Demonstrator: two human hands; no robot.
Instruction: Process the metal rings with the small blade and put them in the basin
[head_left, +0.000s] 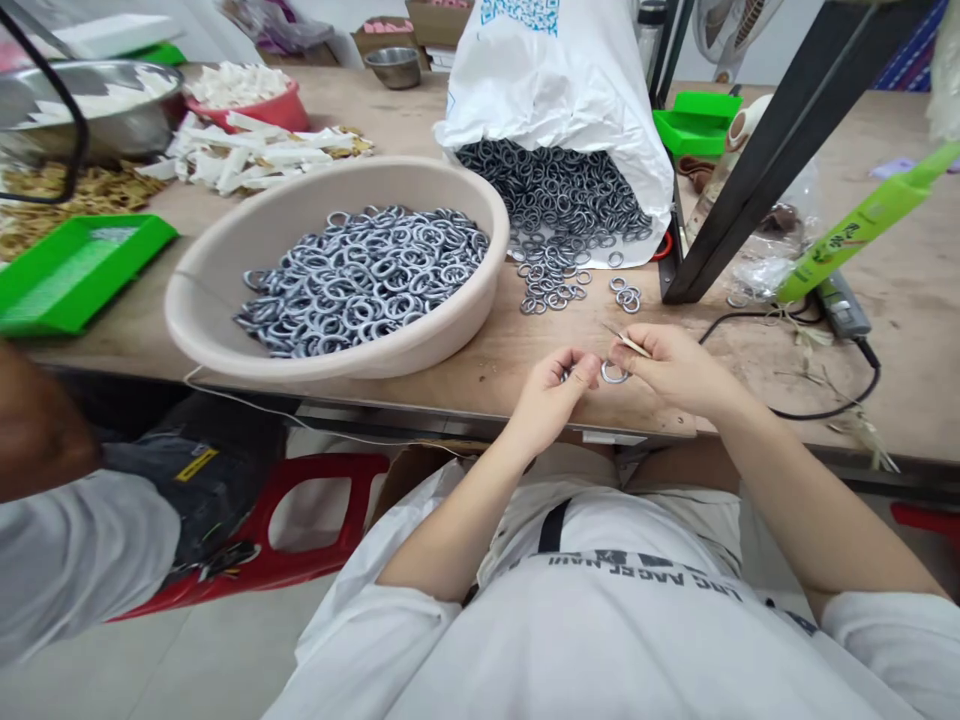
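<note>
My left hand (559, 388) is closed on a small grey ring at the table's front edge, the ring mostly hidden by the fingers. Close beside it on the right, my right hand (664, 368) pinches a thin pointed tool (634, 346) with a pale handle. A single grey ring (614, 373) shows between the two hands, by the right fingertips; whether it is held or lies on the table I cannot tell. Beyond the hands, loose rings (551, 280) lie in front of an open white bag (555, 80) of rings. A beige basin (337, 368) heaped with grey rings stands to the left.
A black metal post (757, 160) rises behind my right hand. At right are a black cable (817, 415) and a green tube (855, 230). A green tray (75, 270) and a red bowl (292, 107) stand left. Another person's arm (41, 430) is at far left.
</note>
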